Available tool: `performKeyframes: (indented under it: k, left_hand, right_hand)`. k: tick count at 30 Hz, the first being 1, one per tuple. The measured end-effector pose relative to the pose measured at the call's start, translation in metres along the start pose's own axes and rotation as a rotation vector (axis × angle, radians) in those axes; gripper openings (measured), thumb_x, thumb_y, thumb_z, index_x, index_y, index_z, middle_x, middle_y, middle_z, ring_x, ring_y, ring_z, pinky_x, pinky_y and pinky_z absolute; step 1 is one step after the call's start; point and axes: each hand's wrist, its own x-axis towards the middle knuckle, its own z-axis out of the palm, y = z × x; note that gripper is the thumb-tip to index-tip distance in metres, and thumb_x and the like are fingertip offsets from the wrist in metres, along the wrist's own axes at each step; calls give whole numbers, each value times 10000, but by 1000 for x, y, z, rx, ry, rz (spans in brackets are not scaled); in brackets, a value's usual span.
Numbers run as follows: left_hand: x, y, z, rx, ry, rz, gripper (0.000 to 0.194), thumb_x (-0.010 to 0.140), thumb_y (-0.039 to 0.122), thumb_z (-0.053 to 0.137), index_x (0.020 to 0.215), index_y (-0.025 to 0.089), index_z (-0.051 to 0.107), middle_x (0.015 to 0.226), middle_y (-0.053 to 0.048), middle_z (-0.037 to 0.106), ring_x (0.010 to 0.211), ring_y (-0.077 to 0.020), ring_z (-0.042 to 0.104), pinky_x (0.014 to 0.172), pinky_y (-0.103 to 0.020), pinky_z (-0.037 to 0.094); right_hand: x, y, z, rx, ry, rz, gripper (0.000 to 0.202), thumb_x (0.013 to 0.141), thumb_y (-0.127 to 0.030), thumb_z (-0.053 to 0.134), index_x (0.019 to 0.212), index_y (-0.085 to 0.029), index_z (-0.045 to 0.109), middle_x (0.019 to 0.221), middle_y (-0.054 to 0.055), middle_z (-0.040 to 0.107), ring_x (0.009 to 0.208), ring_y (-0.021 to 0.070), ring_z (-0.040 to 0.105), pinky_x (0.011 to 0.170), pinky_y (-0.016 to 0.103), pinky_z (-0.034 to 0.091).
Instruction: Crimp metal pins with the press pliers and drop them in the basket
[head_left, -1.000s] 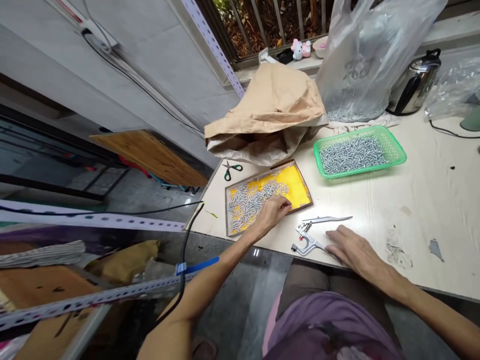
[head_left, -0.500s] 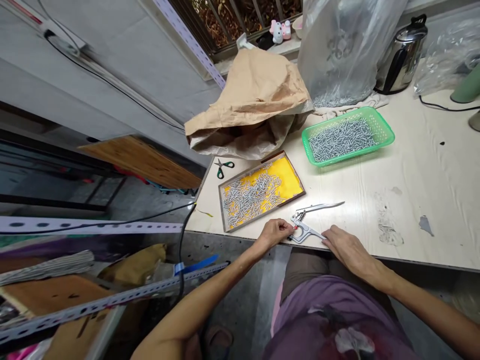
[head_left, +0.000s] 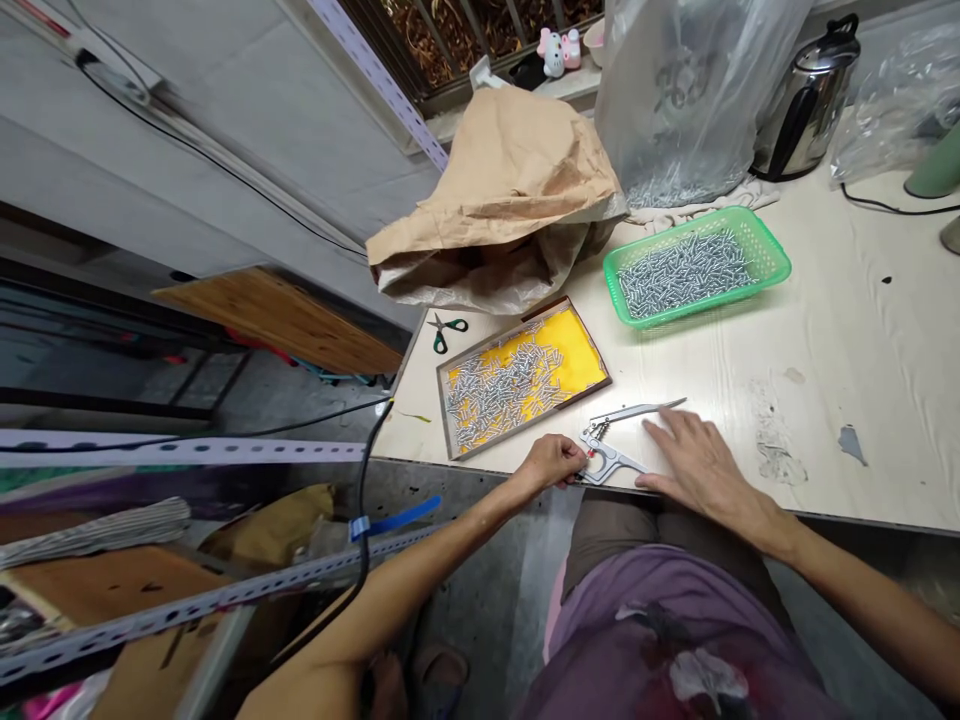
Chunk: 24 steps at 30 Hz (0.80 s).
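Observation:
A pair of silver-grey spring-loaded pliers [head_left: 616, 462] lies at the table's front edge, its two long handles spread apart. At its head end, by a small red part, my left hand [head_left: 551, 462] is closed in a pinch; whatever sits between the fingertips is too small to make out. My right hand [head_left: 701, 470] is open at the handle side, thumb by the tip of the lower handle and fingers stretched toward the upper one. Left of the pliers, a shallow tray [head_left: 525, 425] with a yellow bottom holds many small metal pins [head_left: 499, 390].
Behind the pliers stands a green basket [head_left: 780, 262] full of similar metal pieces. Green-handled scissors [head_left: 442, 333] lie beyond the tray. A brown paper bag [head_left: 517, 160], a clear plastic bag [head_left: 675, 110] and a kettle [head_left: 806, 105] line the back. A black cable [head_left: 366, 480] hangs at the left.
My right hand has let go of the lower handle and opened, its fingers moving up toward the upper handle. My left hand stays pinched at the pliers' head.

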Motion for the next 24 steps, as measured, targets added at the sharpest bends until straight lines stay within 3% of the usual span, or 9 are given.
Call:
performKeyframes:
  k: [3,6,16,20,24]
  left_hand:
    - [-1,0,1,-9,12,-10,101,713,207,633,670,117,643,457,44,531,426,-76,488,428,-166,419]
    - [-1,-2,2,-20,13,-12,98,708,201,632,664,115,641,472,36,542,448,-83,506,439,-171,430]
    - [-1,-4,3,0,33,-20,119,701,230,644,670,116,653,469,44,536,442,-83,497,452,-182,443]
    - [-1,-5,4,-3,36,-21,144,719,253,645,667,119,652,457,47,530,435,-85,498,463,-191,449]
    - [1,-7,4,-8,43,-16,173,736,284,652,667,125,649,468,42,536,447,-96,514,478,-203,452]
  right_hand:
    - [8,10,3,-95,1,7,942,682,-707,625,1380,-118,396,1384,260,431,1282,421,352,939,551,347]
    - [9,11,7,-123,-42,-10,1058,605,-692,699,1419,-116,342,1364,247,457,1261,420,366,953,556,311]
    - [4,-1,9,-93,-2,38,865,643,-451,777,1338,-95,405,1121,185,570,974,321,494,830,432,395]
    - [2,-2,10,-82,35,101,833,644,-470,775,1303,-102,423,1109,186,552,990,335,474,798,435,407]
    - [-1,-6,8,-99,24,118,664,674,-441,765,1196,-120,508,1024,155,570,929,311,486,768,422,408]
